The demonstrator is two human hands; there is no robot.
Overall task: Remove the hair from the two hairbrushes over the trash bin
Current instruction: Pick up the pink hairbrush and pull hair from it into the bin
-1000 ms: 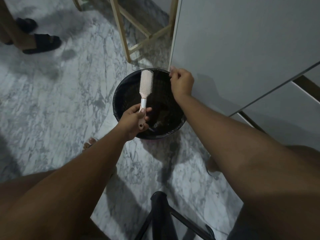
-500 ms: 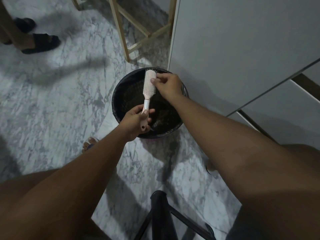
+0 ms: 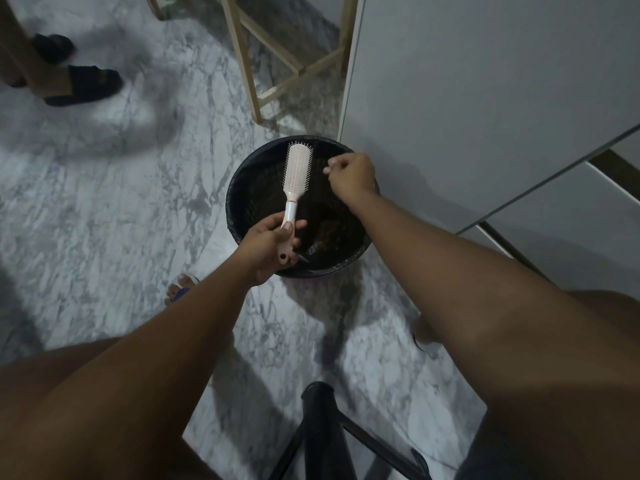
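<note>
A pale pink hairbrush (image 3: 297, 171) with white bristles is held upright over the black-lined trash bin (image 3: 242, 188). My left hand (image 3: 270, 247) grips its handle at the bin's near rim. My right hand (image 3: 353, 176) hovers over the bin just right of the brush head, apart from it, with fingertips pinched together. Whether hair is between those fingertips is too small to tell. Only one hairbrush is in view.
The bin stands on a grey marble floor against a white cabinet (image 3: 485, 98). A wooden stool frame (image 3: 249, 71) is behind the bin. Another person's feet in black sandals (image 3: 83, 84) are at the far left. A black stand (image 3: 322, 427) rises near my legs.
My right hand went from the bin's far right rim to the brush head, then pulled back to the right, fingers pinched. The brush tilted slightly right. My left hand kept its grip.
</note>
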